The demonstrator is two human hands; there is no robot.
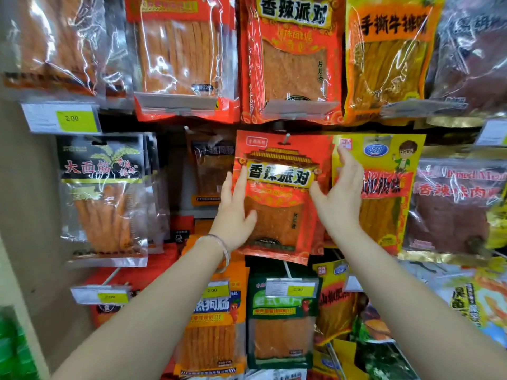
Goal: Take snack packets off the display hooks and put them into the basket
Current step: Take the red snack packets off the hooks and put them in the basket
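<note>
The display wall (178, 174) is covered in hung snack packets, and its top row is cut off by the upper edge of the view, its lowest row by the bottom edge. The packets at the far left and far right are smeared with glare, and their print cannot be read. Much of the lower row is covered by the two forearms.

The red packet (277, 196) is hung in the middle row, at the centre of the wall, on a metal hook (286, 138) that is passed through its top hole. A flat orange-red sheet is seen through its clear window. To its right a yellow packet (384, 187) of brownish strips is partly hidden by the right hand (340, 193). To its left, past a recessed dim packet, a black packet (101, 193) of orange strips is hung. Below it a green packet (282, 319) is found.

The left hand (236, 212) is laid on the red packet's left edge, fingers straight and pointing up, thumb spread over the front. The right hand is set against the right edge, fingers straight, thumb touching the front; whether anything is pinched behind cannot be told.

A bracelet (223, 250) is worn on the left wrist. A yellow price tag (297, 289) is fixed before the green packet.
</note>
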